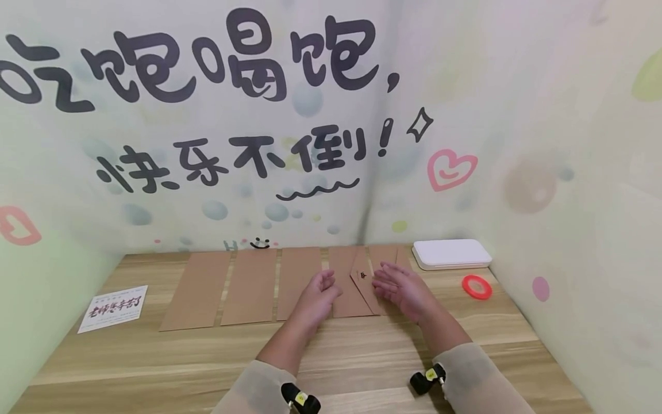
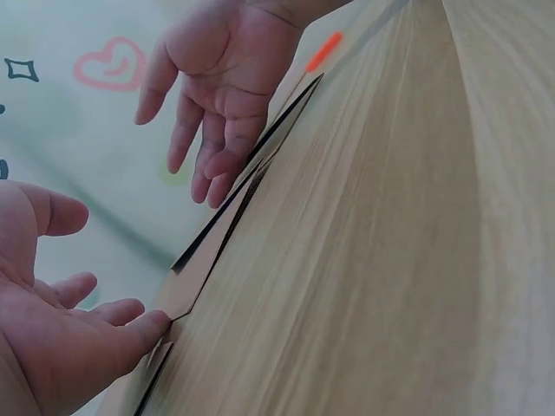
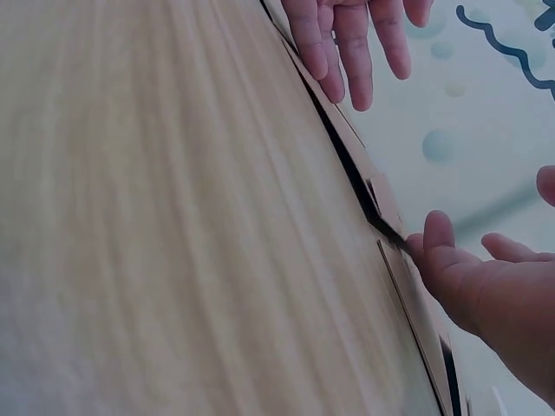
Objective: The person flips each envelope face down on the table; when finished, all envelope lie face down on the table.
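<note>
Several brown rectangular pieces (image 1: 249,287) that look like kraft paper or thin card lie side by side along the back of the wooden table. Over the right end of the row another brown piece (image 1: 366,290) lies slanted, with a small dark print near its top. My left hand (image 1: 318,296) is over the row just left of this slanted piece, fingers relaxed and palm turned inward. On its other side, my right hand (image 1: 405,290) has its fingers loosely extended close to the slanted piece's right edge. Both palms (image 2: 230,65) look bare in the left wrist view.
A white flat case (image 1: 452,254) sits at the back right corner, with a red tape ring (image 1: 477,287) in front of it. At the left lies a white card (image 1: 114,309) with dark writing. Printed wall cloth (image 1: 320,218) rises directly behind the table.
</note>
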Demonstrator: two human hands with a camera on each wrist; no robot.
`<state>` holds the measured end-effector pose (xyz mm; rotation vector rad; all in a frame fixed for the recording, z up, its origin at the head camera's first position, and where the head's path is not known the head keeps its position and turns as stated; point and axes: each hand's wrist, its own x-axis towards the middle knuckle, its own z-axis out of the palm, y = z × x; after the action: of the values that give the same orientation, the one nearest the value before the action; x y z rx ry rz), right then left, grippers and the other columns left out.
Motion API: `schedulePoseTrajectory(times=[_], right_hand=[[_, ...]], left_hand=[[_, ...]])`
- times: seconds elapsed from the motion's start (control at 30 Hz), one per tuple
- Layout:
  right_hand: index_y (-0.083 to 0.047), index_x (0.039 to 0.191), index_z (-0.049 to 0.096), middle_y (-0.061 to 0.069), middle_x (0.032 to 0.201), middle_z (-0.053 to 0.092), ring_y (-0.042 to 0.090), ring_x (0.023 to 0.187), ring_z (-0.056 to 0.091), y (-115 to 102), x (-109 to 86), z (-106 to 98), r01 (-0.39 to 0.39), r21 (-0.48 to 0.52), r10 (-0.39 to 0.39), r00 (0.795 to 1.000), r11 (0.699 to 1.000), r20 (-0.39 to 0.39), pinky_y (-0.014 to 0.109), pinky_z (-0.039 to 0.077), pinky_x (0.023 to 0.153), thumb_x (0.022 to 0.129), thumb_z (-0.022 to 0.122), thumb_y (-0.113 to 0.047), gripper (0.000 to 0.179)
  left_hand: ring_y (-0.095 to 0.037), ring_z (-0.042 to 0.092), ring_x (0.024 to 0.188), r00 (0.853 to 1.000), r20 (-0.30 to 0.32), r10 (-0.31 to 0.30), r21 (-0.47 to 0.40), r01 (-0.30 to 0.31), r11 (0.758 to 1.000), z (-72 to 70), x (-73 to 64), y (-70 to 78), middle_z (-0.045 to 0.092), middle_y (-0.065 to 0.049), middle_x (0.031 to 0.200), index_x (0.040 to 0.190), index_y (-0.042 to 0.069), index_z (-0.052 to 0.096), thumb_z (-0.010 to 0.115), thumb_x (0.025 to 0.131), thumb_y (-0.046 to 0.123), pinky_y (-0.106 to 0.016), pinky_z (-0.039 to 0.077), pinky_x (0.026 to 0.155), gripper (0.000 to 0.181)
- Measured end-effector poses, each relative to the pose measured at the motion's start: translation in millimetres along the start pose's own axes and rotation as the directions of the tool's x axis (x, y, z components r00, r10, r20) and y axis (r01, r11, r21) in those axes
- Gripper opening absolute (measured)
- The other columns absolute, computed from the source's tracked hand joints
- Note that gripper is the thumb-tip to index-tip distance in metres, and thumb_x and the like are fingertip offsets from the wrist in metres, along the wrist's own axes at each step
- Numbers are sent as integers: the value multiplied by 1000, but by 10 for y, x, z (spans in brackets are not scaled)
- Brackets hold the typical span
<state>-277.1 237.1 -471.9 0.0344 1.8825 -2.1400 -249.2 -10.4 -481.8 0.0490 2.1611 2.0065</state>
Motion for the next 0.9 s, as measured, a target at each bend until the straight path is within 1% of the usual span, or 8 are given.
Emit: schedulePoseTrajectory(times=[0.1, 0.23, 0.37, 0.47, 0.6, 0.77, 0.83, 0.9], right_hand=[[3, 166, 26, 31, 167, 39, 40, 149, 53, 3, 10, -20, -5, -4, 5, 1000, 1000, -6, 34, 56, 113, 113, 52, -22, 64], [2, 166, 31, 28, 166, 43, 22, 133, 63, 17, 25, -42, 8, -52, -7, 1000, 999, 12, 24, 57, 103, 110, 58, -13, 64], [4, 163, 34, 28, 166, 44, 9, 119, 65, 50, 48, -43, 50, -104, -44, 998, 993, 53, 19, 56, 97, 109, 56, -5, 60], [6, 162, 35, 30, 166, 41, 5, 119, 65, 73, 65, -18, 73, -122, -62, 994, 990, 87, 18, 56, 97, 108, 53, 0, 58], [1, 163, 39, 26, 169, 39, 12, 131, 58, 87, 65, 32, 59, -172, -42, 994, 983, 99, 21, 53, 106, 107, 55, -1, 59], [-13, 167, 37, 23, 172, 34, 32, 154, 42, 64, 23, 102, 25, -166, -14, 998, 986, 67, 46, 35, 130, 105, 61, -4, 67], [-15, 169, 33, 24, 173, 33, 35, 157, 39, 46, 3, 129, 23, -148, -14, 998, 989, 65, 52, 29, 133, 105, 62, -6, 70], [-14, 170, 30, 24, 173, 33, 35, 155, 41, 29, -12, 158, 29, -132, -19, 997, 991, 74, 53, 29, 132, 106, 61, -6, 71]], left_hand=[[-43, 41, 157, 1000, 1, 0, -6, 0, 1000, 5, 2, 1, 46, -21, 166, 160, 6, 42, 62, 100, 18, -61, 33, 130, 64], [-42, 41, 157, 1000, 2, 3, -9, -3, 1000, 4, -1, 6, 46, -20, 167, 160, 6, 43, 63, 100, 17, -61, 36, 129, 65], [-43, 39, 157, 1000, 15, 13, -14, -13, 1000, 1, -12, 10, 44, -21, 168, 161, 6, 41, 63, 99, 16, -61, 35, 129, 66], [-43, 38, 158, 999, 33, 16, -15, -15, 1000, 8, -23, 7, 43, -20, 168, 162, 7, 41, 64, 99, 16, -61, 35, 129, 67], [-42, 39, 158, 997, 75, 13, -13, -12, 1000, 25, -34, -1, 44, -20, 168, 161, 7, 44, 65, 100, 17, -60, 37, 128, 66], [-40, 41, 157, 994, 107, 10, 1, -10, 1000, 45, -38, 3, 48, -19, 166, 158, 5, 49, 66, 100, 18, -58, 36, 129, 62], [-40, 41, 158, 993, 115, 14, 6, -14, 1000, 52, -41, 10, 48, -19, 166, 157, 4, 50, 67, 101, 19, -57, 36, 130, 61], [-40, 41, 158, 992, 124, 21, 6, -22, 1000, 61, -45, 15, 49, -20, 165, 156, 3, 50, 68, 101, 19, -57, 36, 130, 60]])
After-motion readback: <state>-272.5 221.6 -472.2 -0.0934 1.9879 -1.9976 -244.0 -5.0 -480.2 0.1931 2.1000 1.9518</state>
